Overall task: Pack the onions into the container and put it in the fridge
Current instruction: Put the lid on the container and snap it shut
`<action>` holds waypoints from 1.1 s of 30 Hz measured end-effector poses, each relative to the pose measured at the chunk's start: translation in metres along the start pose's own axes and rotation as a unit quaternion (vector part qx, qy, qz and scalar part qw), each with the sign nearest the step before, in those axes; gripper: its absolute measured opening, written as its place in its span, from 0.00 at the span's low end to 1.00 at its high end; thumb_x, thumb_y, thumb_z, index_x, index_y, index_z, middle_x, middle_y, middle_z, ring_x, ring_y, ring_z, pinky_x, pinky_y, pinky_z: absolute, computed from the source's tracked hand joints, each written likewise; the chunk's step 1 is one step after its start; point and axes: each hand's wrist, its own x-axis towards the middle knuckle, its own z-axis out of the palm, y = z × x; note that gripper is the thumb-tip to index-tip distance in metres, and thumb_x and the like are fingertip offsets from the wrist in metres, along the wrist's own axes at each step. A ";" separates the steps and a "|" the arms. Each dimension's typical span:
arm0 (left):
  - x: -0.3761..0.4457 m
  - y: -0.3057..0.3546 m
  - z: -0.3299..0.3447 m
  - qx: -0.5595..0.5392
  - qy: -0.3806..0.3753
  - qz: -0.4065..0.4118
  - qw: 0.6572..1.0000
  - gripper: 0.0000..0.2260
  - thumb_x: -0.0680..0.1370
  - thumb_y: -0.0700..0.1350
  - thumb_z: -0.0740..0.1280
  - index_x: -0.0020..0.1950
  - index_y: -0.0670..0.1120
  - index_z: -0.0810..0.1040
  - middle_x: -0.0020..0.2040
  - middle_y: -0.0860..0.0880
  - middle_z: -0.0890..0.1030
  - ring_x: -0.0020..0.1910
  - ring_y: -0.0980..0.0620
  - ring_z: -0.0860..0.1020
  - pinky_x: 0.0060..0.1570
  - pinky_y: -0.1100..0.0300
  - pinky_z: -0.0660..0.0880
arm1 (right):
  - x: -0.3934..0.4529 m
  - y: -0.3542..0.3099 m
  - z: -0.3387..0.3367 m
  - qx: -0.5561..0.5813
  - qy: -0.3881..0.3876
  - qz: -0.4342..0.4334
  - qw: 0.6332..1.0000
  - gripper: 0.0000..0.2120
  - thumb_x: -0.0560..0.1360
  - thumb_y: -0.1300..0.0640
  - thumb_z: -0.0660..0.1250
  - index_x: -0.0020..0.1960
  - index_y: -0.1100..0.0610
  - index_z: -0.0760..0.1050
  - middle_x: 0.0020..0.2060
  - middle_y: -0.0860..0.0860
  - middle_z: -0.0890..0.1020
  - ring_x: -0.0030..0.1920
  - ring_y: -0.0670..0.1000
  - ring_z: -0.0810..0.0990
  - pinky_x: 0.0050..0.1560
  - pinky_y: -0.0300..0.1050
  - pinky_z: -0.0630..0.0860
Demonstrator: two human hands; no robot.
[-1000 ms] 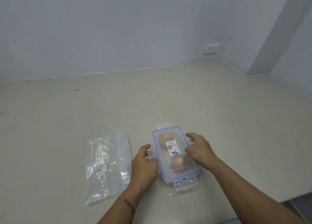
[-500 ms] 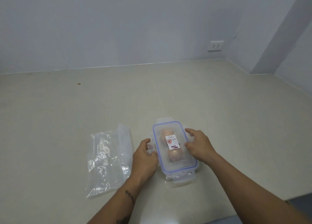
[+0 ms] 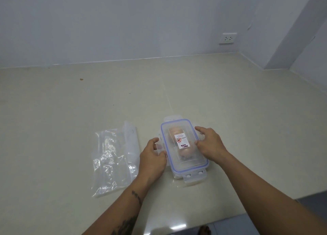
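A clear rectangular container [image 3: 190, 165] with a blue-rimmed lid and a small label lies on the beige counter [image 3: 230, 110]. Two brown onions [image 3: 185, 152] show through the lid. My left hand [image 3: 153, 158] presses on the left side clip of the lid. My right hand [image 3: 209, 142] grips the container's right side, fingers over the right clip. The near end clip sticks out flat and unlatched. The fridge is not in view.
An empty clear plastic bag [image 3: 115, 158] lies flat to the left of the container. A wall socket [image 3: 229, 38] sits on the back wall at the right. The counter's front edge runs at the lower right, with the floor beyond it.
Both hands stay at the container's long sides, pressing its side clips. The view has tilted slightly; the container has not moved on the counter.
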 end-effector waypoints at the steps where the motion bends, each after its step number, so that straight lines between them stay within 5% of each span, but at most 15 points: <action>1: 0.000 -0.001 0.000 -0.001 -0.001 0.000 1.000 0.23 0.75 0.41 0.67 0.70 0.52 0.70 0.56 0.52 0.78 0.49 0.51 0.81 0.51 0.55 0.80 | 0.000 0.000 0.000 0.000 0.001 -0.001 1.000 0.29 0.72 0.62 0.66 0.72 0.51 0.68 0.67 0.54 0.72 0.67 0.55 0.72 0.62 0.44 0.68; 12: -0.001 -0.007 -0.004 0.020 -0.016 -0.004 1.000 0.22 0.76 0.41 0.68 0.69 0.54 0.70 0.55 0.54 0.78 0.39 0.63 0.80 0.34 0.72 0.75 | -0.003 0.004 0.007 -0.011 -0.007 0.003 1.000 0.28 0.74 0.60 0.63 0.73 0.50 0.67 0.67 0.55 0.71 0.67 0.56 0.71 0.64 0.48 0.68; 17: 0.000 -0.008 -0.003 0.054 -0.035 -0.008 0.998 0.20 0.77 0.42 0.67 0.69 0.50 0.72 0.61 0.50 0.77 0.48 0.54 0.80 0.53 0.57 0.77 | -0.003 0.006 0.002 -0.087 -0.022 0.008 0.996 0.27 0.74 0.53 0.64 0.73 0.46 0.66 0.66 0.52 0.68 0.67 0.56 0.64 0.65 0.53 0.67; 27: -0.001 0.007 0.016 0.110 0.037 0.018 0.993 0.21 0.75 0.43 0.64 0.69 0.45 0.74 0.62 0.47 0.80 0.56 0.49 0.79 0.57 0.59 0.73 | -0.006 -0.007 -0.005 -0.068 -0.041 -0.038 0.996 0.17 0.72 0.61 0.63 0.60 0.58 0.77 0.52 0.55 0.81 0.51 0.56 0.79 0.51 0.47 0.75; 33: -0.004 0.011 0.021 0.098 0.027 0.004 0.995 0.26 0.74 0.44 0.70 0.71 0.45 0.70 0.65 0.47 0.78 0.60 0.49 0.78 0.62 0.50 0.75 | -0.001 -0.013 -0.009 -0.031 -0.073 -0.007 0.997 0.28 0.65 0.47 0.70 0.64 0.53 0.76 0.53 0.51 0.83 0.52 0.53 0.81 0.54 0.50 0.78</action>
